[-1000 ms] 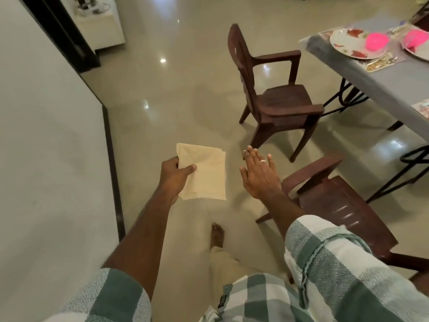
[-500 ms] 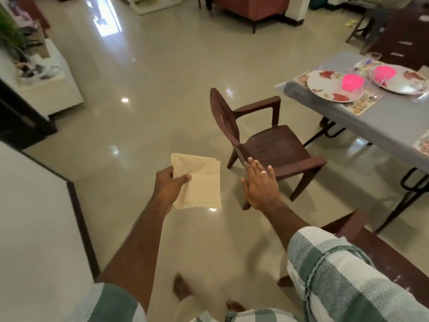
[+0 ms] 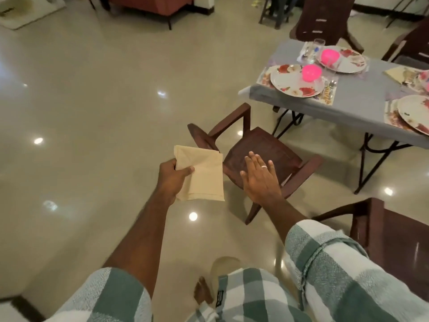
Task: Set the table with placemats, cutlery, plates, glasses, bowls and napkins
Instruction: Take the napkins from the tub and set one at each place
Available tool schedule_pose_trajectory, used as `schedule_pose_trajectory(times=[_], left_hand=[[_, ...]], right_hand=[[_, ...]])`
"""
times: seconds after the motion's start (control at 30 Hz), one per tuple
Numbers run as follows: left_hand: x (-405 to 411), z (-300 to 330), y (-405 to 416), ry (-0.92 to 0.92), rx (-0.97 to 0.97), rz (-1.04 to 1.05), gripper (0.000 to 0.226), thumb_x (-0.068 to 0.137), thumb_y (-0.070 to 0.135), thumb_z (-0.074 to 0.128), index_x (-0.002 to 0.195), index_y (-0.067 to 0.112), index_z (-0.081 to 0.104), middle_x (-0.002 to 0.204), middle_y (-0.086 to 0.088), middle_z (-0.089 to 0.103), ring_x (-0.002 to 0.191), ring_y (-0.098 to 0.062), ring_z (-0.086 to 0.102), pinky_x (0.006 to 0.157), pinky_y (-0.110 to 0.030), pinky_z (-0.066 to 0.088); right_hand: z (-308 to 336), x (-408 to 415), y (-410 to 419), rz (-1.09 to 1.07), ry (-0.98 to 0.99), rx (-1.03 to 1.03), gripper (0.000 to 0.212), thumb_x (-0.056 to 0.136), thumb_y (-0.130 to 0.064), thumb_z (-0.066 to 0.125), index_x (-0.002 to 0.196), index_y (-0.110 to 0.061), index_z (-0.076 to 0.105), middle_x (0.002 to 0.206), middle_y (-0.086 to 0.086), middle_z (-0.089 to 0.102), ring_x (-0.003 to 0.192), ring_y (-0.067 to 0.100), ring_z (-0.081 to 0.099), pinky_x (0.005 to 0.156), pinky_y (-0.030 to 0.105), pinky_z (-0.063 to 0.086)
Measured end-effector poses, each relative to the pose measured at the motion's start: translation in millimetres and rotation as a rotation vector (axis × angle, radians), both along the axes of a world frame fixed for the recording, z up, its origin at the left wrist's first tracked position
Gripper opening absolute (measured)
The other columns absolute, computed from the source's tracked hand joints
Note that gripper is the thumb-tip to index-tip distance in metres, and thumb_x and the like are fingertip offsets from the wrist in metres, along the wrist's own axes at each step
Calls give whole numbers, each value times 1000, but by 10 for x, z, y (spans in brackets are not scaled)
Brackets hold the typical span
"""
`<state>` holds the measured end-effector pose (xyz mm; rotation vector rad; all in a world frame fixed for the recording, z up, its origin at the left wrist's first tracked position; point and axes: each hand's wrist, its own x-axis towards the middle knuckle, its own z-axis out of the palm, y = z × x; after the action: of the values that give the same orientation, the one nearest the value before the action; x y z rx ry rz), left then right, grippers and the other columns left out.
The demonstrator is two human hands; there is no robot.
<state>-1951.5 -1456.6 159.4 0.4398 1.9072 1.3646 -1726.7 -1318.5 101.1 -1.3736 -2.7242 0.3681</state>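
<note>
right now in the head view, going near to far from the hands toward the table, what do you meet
Left hand holding folded beige napkins → brown plastic armchair → grey table edge → floral plate with pink bowl → second floral plate → drinking glass.

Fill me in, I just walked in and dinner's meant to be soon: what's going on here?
A person is partway through setting the table. Their left hand holds a stack of folded cream napkins; the right hand is open and holds nothing, out over a brown chair. They stand on the floor, short of the table. The table already has placemats, flowered plates, two pink bowls, a glass and some cutlery.
</note>
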Motion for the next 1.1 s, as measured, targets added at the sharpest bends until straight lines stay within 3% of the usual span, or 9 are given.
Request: schedule_pose_trajectory(times=[0.33,0.53,0.63,1.1], left_hand=[[-1482,-146,1692,10,-11,-255,25,86,11,77,110,13,70,98,0,74,89,-18,69,68,-32,53],[-2525,-202,2744,68,-111,-357,31,85,15,78,115,12,70,102,-2,75,93,-24,69,78,-42,57],[-2908,-186,3320,67,-114,-387,24,85,11,78,108,12,71,98,-2,75,89,-23,70,68,-34,53],[-3590,-472,6295,17,-57,-825,19,85,6,77,101,13,72,91,-1,75,80,-18,71,69,-30,54]], right_hand=[[-269,-1404,1047,-230,-11,-12,53,106,-39,29,155,-17,29,166,2,23,154,20,17,125,53,11],[-416,-2444,1988,-297,9,-94,58,106,-39,25,159,-14,21,168,3,14,156,20,10,125,52,8],[-406,-2749,2338,-354,13,-104,58,107,-40,22,160,-14,20,169,0,11,156,18,8,126,50,5],[-497,-3510,4281,-839,35,-44,57,105,-36,30,158,-15,25,167,2,20,154,19,16,124,53,11]])
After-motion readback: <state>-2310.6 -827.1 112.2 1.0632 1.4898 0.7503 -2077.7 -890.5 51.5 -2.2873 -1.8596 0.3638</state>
